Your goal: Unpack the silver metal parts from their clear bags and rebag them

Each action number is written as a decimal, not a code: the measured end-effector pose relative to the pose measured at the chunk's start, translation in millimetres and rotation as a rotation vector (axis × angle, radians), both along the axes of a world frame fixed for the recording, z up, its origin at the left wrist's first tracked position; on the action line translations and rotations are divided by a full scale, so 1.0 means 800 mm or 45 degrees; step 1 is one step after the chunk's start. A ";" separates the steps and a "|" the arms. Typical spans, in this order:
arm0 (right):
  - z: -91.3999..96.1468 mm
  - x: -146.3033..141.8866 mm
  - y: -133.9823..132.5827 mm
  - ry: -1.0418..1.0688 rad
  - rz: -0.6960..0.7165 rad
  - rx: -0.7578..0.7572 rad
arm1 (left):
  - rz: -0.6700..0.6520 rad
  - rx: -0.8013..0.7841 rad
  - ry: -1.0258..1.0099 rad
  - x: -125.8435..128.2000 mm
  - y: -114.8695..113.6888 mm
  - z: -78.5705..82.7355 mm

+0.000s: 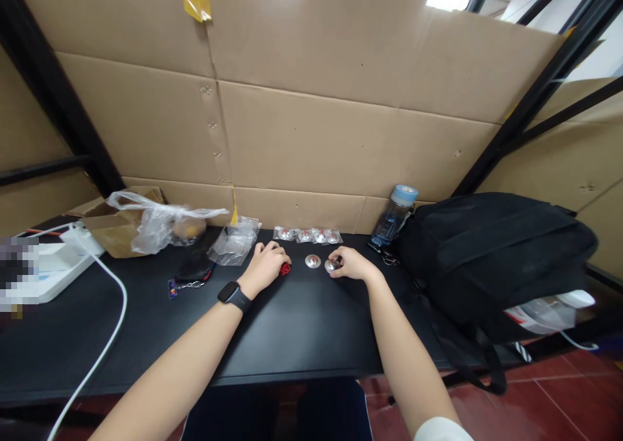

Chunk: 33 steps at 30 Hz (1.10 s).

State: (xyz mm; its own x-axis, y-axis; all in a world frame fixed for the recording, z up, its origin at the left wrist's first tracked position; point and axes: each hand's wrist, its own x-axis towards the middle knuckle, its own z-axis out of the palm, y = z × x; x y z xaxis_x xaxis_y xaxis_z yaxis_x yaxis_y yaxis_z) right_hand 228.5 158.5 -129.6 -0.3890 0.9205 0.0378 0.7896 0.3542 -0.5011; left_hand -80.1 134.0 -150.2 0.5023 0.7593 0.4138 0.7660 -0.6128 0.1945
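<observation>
My left hand [267, 266] rests on the table with its fingers curled down over a tangled red cord [285, 269], part of which shows beside the fingertips. A shiny, round silver disc [331, 266] is gripped at its right edge by my right hand [351, 264], and the fingers cover part of it. Between both hands lies a second silver disc [313, 261] with a red spot at its centre. Just behind them, several similar discs in clear packets [306, 235] line up along the cardboard wall.
Empty-looking clear plastic bags [236, 240] and a dark pouch [193, 266] lie left. Farther left are a cardboard box [111, 233], a knotted plastic bag [160, 224] and a white cable [121, 305]. A blue-lidded bottle [392, 217] and black backpack [496, 253] stand right.
</observation>
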 end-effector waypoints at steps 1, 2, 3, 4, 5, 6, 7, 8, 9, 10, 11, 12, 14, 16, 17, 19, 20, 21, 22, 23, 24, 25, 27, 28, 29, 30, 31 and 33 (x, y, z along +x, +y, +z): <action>-0.002 0.000 0.001 0.000 -0.007 0.013 | 0.016 0.011 0.004 0.000 0.000 0.002; -0.003 0.000 0.002 0.002 -0.010 0.023 | 0.031 0.023 0.001 0.001 -0.001 0.004; -0.005 -0.001 0.002 0.008 -0.008 0.031 | 0.044 0.037 -0.007 0.002 -0.002 0.006; -0.006 -0.001 0.003 0.016 -0.003 0.039 | 0.055 0.048 -0.019 0.002 -0.002 0.008; -0.007 -0.001 0.003 0.022 0.001 0.047 | 0.063 0.056 -0.030 0.003 -0.003 0.009; -0.007 -0.001 0.002 0.025 0.005 0.053 | 0.070 0.060 -0.038 0.003 -0.004 0.009; -0.007 -0.001 0.002 0.024 0.006 0.060 | 0.075 0.060 -0.038 0.003 -0.005 0.009; -0.006 -0.002 0.001 0.022 0.007 0.066 | 0.082 0.057 -0.027 0.003 -0.006 0.008; -0.005 -0.002 0.000 0.022 0.008 0.071 | 0.091 0.054 -0.009 0.003 -0.006 0.006; -0.003 -0.003 -0.001 0.025 0.010 0.077 | 0.098 0.054 0.013 0.003 -0.006 0.005; -0.001 -0.004 -0.003 0.032 0.009 0.088 | 0.104 0.057 0.034 0.002 -0.005 0.003; 0.001 -0.005 -0.004 0.044 0.006 0.106 | 0.110 0.063 0.047 0.002 -0.005 0.002; 0.006 -0.007 -0.005 0.075 0.002 0.157 | 0.129 0.072 0.032 0.002 -0.004 0.002; 0.010 -0.010 -0.006 0.139 -0.002 0.223 | 0.143 0.063 -0.038 0.003 -0.003 0.005; 0.012 -0.013 -0.007 0.187 0.002 0.255 | 0.150 0.051 -0.090 0.004 -0.003 0.008; 0.015 -0.022 -0.009 0.314 0.017 0.307 | 0.162 0.020 -0.203 0.007 -0.005 0.013; 0.015 -0.027 -0.010 0.385 0.027 0.324 | 0.171 0.006 -0.258 0.009 -0.006 0.016; 0.015 -0.034 -0.012 0.457 0.039 0.333 | 0.178 -0.008 -0.306 0.011 -0.008 0.019; 0.015 -0.042 -0.014 0.527 0.047 0.336 | 0.180 -0.020 -0.346 0.014 -0.009 0.022; 0.014 -0.051 -0.017 0.594 0.053 0.334 | 0.173 -0.032 -0.374 0.016 -0.010 0.024; 0.013 -0.060 -0.019 0.657 0.059 0.326 | 0.163 -0.042 -0.396 0.019 -0.012 0.026; 0.011 -0.069 -0.022 0.715 0.067 0.316 | 0.153 -0.049 -0.415 0.021 -0.013 0.027; 0.008 -0.085 -0.028 0.813 0.094 0.293 | 0.141 -0.057 -0.457 0.024 -0.016 0.029; 0.006 -0.092 -0.031 0.850 0.111 0.279 | 0.136 -0.060 -0.485 0.025 -0.017 0.029; 0.004 -0.098 -0.033 0.882 0.128 0.265 | 0.129 -0.066 -0.517 0.026 -0.018 0.029; 0.003 -0.103 -0.035 0.908 0.142 0.254 | 0.121 -0.072 -0.551 0.027 -0.019 0.029; 0.002 -0.107 -0.037 0.929 0.155 0.242 | 0.112 -0.082 -0.580 0.028 -0.020 0.029; 0.000 -0.112 -0.039 0.961 0.168 0.221 | 0.109 -0.099 -0.614 0.029 -0.021 0.029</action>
